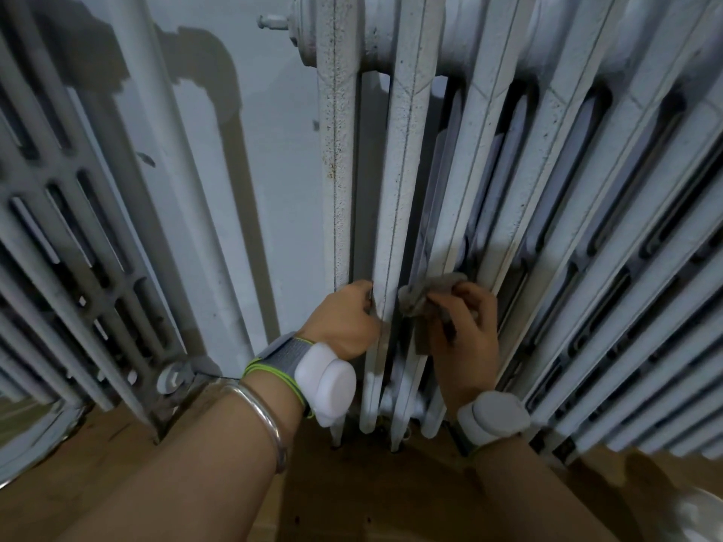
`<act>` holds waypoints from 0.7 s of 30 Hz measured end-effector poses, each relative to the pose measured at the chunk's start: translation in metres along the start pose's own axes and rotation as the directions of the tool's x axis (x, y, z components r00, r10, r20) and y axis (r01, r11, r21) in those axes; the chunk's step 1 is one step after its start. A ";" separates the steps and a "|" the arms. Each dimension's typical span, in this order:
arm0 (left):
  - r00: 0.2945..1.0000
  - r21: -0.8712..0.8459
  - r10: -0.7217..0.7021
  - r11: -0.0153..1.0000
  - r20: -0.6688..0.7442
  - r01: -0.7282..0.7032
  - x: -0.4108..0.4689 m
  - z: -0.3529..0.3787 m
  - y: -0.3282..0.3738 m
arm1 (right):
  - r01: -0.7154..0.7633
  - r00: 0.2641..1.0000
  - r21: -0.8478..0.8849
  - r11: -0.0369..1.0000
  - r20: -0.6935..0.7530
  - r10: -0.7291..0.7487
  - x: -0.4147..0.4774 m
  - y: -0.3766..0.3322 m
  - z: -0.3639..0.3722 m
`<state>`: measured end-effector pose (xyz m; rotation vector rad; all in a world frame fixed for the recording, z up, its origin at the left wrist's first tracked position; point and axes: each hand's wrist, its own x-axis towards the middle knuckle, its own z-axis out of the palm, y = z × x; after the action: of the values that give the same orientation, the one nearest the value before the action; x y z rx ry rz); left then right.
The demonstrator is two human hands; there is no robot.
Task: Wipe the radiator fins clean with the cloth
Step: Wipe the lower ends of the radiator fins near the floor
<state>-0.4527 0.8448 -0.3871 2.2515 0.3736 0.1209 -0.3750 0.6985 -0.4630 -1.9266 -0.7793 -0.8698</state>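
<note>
Grey cloth [428,291] in right hand [465,326], radiator fins [407,170] upright

**What I cannot make out from here**

The left hand's [344,318] fingertips vanish into a gap in the radiator [547,170], whose top and right end run off the frame. The right hand's [465,330] fingers cover much of the cloth [422,293]. The left edge cuts off a second radiator [58,248]. I cannot identify the pale blurred thing [700,514] in the bottom right corner.
</note>
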 end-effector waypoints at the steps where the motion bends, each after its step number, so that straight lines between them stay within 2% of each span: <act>1: 1.000 -0.010 0.000 1.000 0.001 0.000 0.000 -0.001 -0.001 | -0.012 1.000 0.009 1.000 0.014 0.012 -0.007 0.003 0.002; 7: 1.000 -0.027 0.023 0.999 -0.003 -0.024 -0.003 -0.003 -0.002 | 0.003 0.998 -0.009 1.000 0.066 -0.002 -0.046 0.021 0.016; 10: 0.999 -0.026 0.027 0.999 0.018 -0.026 -0.003 -0.003 -0.002 | -0.033 0.990 -0.040 0.999 0.138 0.038 -0.063 0.031 0.019; 13: 0.999 -0.026 0.013 1.000 0.038 -0.012 -0.004 -0.005 -0.002 | -0.128 0.942 -0.110 0.986 0.297 0.155 -0.076 0.037 0.017; 16: 0.998 -0.028 -0.027 0.999 0.061 0.029 -0.005 -0.008 -0.004 | -0.249 0.837 -0.163 0.955 0.461 0.297 -0.073 0.035 0.008; 18: 0.996 0.005 -0.065 0.998 0.061 0.064 -0.005 -0.013 -0.008 | -0.296 0.788 -0.161 0.941 0.516 0.336 -0.066 0.030 0.002; 21: 0.990 0.098 -0.130 0.987 0.054 0.124 -0.007 -0.023 -0.017 | -0.307 0.823 -0.061 0.950 0.484 0.298 -0.049 0.010 -0.005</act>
<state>-0.4679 0.8698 -0.3853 2.3109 0.4979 -0.0322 -0.3961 0.6805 -0.5055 -2.2070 -0.7294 -0.1698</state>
